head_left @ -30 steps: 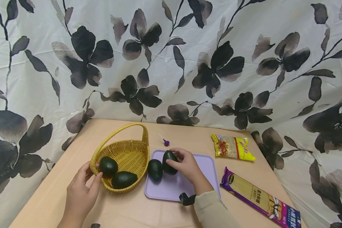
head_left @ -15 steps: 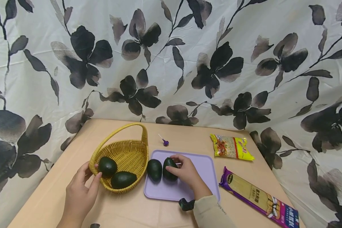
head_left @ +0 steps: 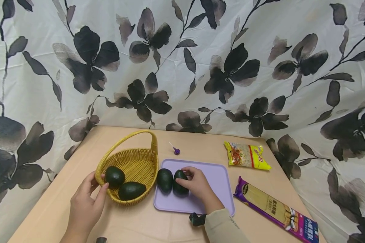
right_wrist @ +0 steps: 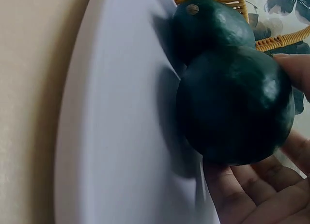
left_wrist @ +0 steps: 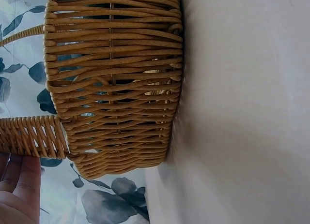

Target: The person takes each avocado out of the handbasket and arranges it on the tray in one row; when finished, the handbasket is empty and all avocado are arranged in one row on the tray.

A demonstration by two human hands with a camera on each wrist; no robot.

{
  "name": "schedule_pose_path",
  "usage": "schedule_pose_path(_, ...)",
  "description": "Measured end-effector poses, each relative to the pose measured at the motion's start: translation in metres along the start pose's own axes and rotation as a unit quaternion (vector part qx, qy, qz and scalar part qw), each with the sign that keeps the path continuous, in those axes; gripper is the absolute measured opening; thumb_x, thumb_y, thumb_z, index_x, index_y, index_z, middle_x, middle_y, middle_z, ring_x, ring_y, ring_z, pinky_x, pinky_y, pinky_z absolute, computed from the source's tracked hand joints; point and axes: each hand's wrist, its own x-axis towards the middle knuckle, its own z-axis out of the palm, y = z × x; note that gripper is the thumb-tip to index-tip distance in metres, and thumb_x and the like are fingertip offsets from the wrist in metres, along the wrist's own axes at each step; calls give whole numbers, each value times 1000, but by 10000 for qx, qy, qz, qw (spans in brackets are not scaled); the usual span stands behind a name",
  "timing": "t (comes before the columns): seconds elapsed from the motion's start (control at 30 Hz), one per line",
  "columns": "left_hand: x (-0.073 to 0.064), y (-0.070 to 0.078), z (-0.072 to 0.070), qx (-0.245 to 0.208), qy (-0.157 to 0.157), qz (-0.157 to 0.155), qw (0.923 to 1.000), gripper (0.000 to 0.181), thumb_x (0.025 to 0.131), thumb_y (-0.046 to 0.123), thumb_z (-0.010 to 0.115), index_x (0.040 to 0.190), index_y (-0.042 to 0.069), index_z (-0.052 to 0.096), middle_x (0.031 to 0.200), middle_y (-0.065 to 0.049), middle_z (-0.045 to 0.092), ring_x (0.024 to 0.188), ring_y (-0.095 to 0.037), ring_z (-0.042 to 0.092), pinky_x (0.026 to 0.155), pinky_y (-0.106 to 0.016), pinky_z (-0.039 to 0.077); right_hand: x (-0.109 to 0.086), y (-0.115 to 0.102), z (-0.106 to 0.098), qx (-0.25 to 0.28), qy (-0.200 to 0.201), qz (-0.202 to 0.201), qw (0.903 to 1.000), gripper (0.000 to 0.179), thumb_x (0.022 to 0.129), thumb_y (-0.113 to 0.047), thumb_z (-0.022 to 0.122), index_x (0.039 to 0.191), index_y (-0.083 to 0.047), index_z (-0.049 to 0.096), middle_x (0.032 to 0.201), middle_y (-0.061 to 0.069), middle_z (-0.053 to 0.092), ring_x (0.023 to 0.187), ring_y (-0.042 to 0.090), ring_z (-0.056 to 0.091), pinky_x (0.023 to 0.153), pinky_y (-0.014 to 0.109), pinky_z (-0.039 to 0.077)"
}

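A yellow wicker basket [head_left: 137, 160] holds two dark green avocados, one round end-on [head_left: 115, 176] and one lying lengthwise [head_left: 132, 191]. My left hand [head_left: 88, 202] pinches the foot of its handle at the left rim; the left wrist view shows fingers [left_wrist: 24, 183] against the woven handle. On the lilac tray [head_left: 213, 172], my right hand [head_left: 197, 184] holds an avocado [head_left: 180, 185] between thumb and fingers. It sits right beside another avocado [head_left: 165, 181] at the tray's left side. The right wrist view shows the held avocado [right_wrist: 232, 108] low over the tray surface, its far side hidden.
A purple lollipop [head_left: 176, 151] lies behind the tray. To the right are a yellow snack bag [head_left: 247, 156] and a long purple noodle packet [head_left: 276, 209]. A floral curtain [head_left: 182, 67] hangs behind the beige table [head_left: 64, 189].
My right hand has come down and slightly nearer with its avocado, from above the tray to beside the other one. The left hand and the basket have stayed in place.
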Motion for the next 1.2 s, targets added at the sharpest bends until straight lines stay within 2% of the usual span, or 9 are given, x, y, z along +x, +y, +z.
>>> schedule_pose_path(0.47, 0, 0, 2, -103, -30, -32, 9999, 56, 85, -8, 77, 136, -3, 56, 123, -17, 67, 120, 21, 45, 101, 2, 43, -1, 1, -1, -241, 201, -112, 9994, 50, 87, -36, 82, 128, -9, 69, 111, 7, 73, 97, 19, 67, 86, 35, 61)
schedule_pose_path(0.67, 0, -2, 2, -76, -30, -23, 10000, 56, 85, -8, 77, 136, -3, 56, 123, -16, 68, 119, 20, 46, 101, 2, 43, -3, -3, -5, -117, 157, -178, 9996, 48, 89, -30, 81, 128, -6, 68, 119, 12, 73, 104, 26, 69, 93, 41, 62)
schedule_pose_path(0.9, 1, -3, 1, -62, -41, -12, 10000, 56, 85, -8, 78, 136, -3, 56, 122, -16, 68, 118, 20, 46, 101, 2, 42, -7, -11, -12, -20, 166, -333, 9993, 44, 90, -22, 79, 128, -2, 67, 122, 16, 73, 111, 32, 70, 99, 46, 62)
schedule_pose_path(1.2, 1, -2, -1, -43, -38, 47, 10000, 56, 85, -8, 77, 137, -4, 55, 124, -20, 67, 120, 21, 44, 102, 2, 41, -9, -33, -19, -103, 39, -595, 9982, 40, 91, -27, 79, 126, -11, 70, 122, 16, 73, 114, 29, 70, 100, 47, 61)
